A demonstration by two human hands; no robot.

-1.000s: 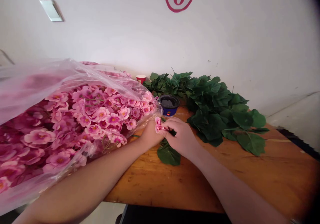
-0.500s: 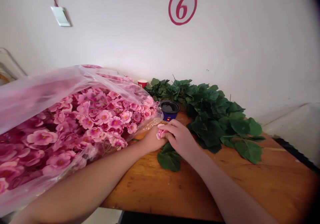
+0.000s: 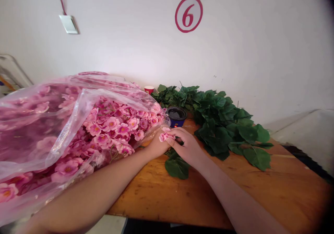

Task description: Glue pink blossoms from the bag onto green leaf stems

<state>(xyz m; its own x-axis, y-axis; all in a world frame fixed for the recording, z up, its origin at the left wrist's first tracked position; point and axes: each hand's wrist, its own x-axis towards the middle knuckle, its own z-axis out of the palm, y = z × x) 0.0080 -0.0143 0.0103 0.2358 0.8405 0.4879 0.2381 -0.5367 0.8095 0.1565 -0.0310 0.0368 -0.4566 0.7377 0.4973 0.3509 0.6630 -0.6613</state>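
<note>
My right hand pinches a small pink artificial flower between thumb and fingers. Close against it, my left hand is curled, its fingers mostly hidden behind the flower and the right hand; what it grips I cannot make out. Below both hands, a green artificial leaf hangs over or rests on the wooden table; its stem runs up toward the hands. Just beyond them stands a dark blue pot with dark contents and a small red light on its front.
A clear plastic bag full of pink artificial flowers covers the left side. Green artificial leaves are heaped at the back and right. A red and white paper cup stands near the wall.
The pink flower and the right hand's fingers have shifted slightly left. The bag's plastic film has dropped over more of the flowers. The camera view has tilted up a little.
</note>
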